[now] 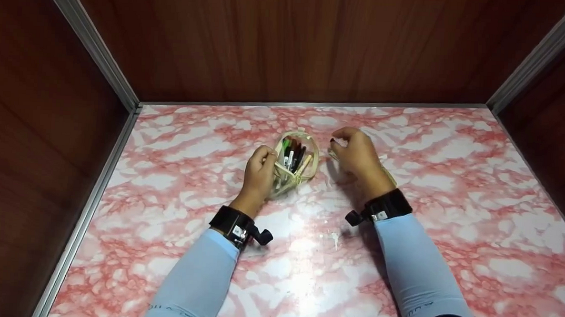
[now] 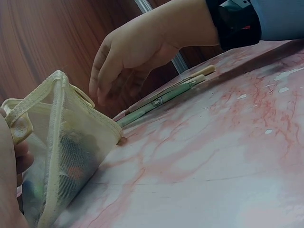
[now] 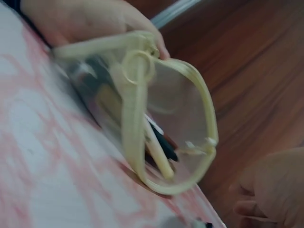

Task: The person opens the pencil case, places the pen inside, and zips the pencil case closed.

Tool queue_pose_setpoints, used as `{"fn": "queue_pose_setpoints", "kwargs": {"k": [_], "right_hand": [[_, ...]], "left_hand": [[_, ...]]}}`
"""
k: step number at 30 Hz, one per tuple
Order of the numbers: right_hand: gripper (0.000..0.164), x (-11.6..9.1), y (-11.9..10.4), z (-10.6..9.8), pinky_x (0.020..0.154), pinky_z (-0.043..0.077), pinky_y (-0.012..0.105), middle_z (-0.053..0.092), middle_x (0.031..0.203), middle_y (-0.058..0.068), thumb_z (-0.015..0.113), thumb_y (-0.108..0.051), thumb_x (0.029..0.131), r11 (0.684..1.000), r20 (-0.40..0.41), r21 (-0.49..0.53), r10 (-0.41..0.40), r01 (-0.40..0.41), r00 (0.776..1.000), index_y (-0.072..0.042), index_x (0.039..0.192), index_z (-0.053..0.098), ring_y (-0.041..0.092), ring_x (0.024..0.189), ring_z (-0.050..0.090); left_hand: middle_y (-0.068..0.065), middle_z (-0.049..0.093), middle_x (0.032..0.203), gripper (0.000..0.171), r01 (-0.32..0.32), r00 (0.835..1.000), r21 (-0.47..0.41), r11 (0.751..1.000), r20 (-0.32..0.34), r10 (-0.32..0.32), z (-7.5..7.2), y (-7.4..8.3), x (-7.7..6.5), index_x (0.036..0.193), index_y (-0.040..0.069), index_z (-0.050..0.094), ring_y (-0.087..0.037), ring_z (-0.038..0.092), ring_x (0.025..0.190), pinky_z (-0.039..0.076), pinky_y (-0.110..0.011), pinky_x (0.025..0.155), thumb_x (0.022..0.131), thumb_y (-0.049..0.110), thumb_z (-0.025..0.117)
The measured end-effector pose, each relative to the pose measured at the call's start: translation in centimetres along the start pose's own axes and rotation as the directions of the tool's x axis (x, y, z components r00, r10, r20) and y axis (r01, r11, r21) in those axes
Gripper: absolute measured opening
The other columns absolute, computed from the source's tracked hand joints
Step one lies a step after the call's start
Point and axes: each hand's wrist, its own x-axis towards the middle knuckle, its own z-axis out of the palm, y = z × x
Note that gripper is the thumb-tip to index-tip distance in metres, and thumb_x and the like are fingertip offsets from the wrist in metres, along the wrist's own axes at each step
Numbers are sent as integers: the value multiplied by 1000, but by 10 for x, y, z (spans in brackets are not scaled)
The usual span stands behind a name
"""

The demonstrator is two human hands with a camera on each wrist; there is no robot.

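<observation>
My left hand (image 1: 260, 173) grips the rim of a pale yellow mesh pencil pouch (image 2: 76, 156), its thumb and fingers pinching the edge near the zipper. The pouch's mouth gapes, and several pens and markers (image 1: 292, 154) show inside, green, brown, black and white among them. To the right of the pouch, my right hand (image 1: 358, 154) hovers with fingers bent loosely downward. Below it a green pen (image 2: 161, 102) and a tan pen (image 2: 202, 72) lie on the table. In the right wrist view, a cream pen (image 3: 159, 152) leans in the pouch opening.
The pink-and-white marbled table (image 1: 301, 273) is bounded by a dark wood back panel (image 1: 292, 44) and side panels with metal edging (image 1: 96, 50). White flecks (image 1: 334, 239) mark the tabletop between the forearms. Each wrist wears a black strap (image 1: 234, 227) with a small camera.
</observation>
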Motion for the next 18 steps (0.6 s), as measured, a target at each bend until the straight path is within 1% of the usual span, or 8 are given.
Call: {"fn": "queue_pose_setpoints", "kwargs": {"k": [3,4,5,7,10,11,13,18], "right_hand": [[37,1,5,-10,112,55,56,74,141,24,71,-16,107,999,-39,-48,8,-10,999,-1,140,74,38,122,70],[38,1,7,-13,113,55,57,73,143,25,71,-16,106,998,-43,-63,13,-16,999,-1,141,74,38,123,70],[40,2,8,-17,114,55,57,73,145,25,71,-17,106,996,-41,-84,27,-30,999,-1,143,73,39,126,70],[44,2,12,-25,118,54,59,71,150,25,71,-20,107,990,-10,-122,64,-64,998,-1,147,70,41,134,69],[53,1,17,-35,115,56,59,68,154,28,72,-26,109,981,72,-155,129,-117,989,0,155,64,45,141,66],[56,1,19,-38,112,57,59,67,154,29,71,-28,110,977,96,-166,147,-130,984,1,157,62,46,140,66],[58,1,23,-42,110,58,61,66,154,32,70,-29,111,974,119,-183,158,-135,980,2,158,60,48,138,67],[56,2,35,-48,111,56,64,71,145,34,67,-27,110,959,97,-259,146,-117,984,5,156,61,51,129,70]], "left_hand": [[-1,56,88,19,-5,1000,0,1000,-2,5,0,-1,0,96,4,67,-9,51,65,45,-24,60,110,14,58],[-1,57,88,19,-18,1000,1,1000,-2,18,1,-14,4,97,5,68,-9,51,66,46,-25,60,111,15,59],[-2,57,89,19,-9,1000,0,1000,4,9,0,-11,3,98,4,68,-10,51,66,46,-26,61,111,15,59],[-3,57,89,19,-3,1000,0,1000,1,3,0,-8,2,99,3,68,-10,51,66,46,-26,61,111,14,59],[0,59,89,18,-20,1000,-15,1000,-2,20,0,-27,7,98,11,70,-9,53,68,47,-26,62,110,19,61],[1,59,88,17,-5,1000,-10,1000,-6,5,-1,-19,5,97,12,70,-9,53,69,48,-26,62,109,18,61],[0,60,91,18,-12,1000,3,1000,-7,12,-1,-24,7,96,12,70,-11,56,73,49,-28,66,110,18,60],[-2,62,93,21,-38,999,35,999,-9,39,0,-17,5,93,11,69,-16,59,86,51,-30,79,111,18,60]]}}
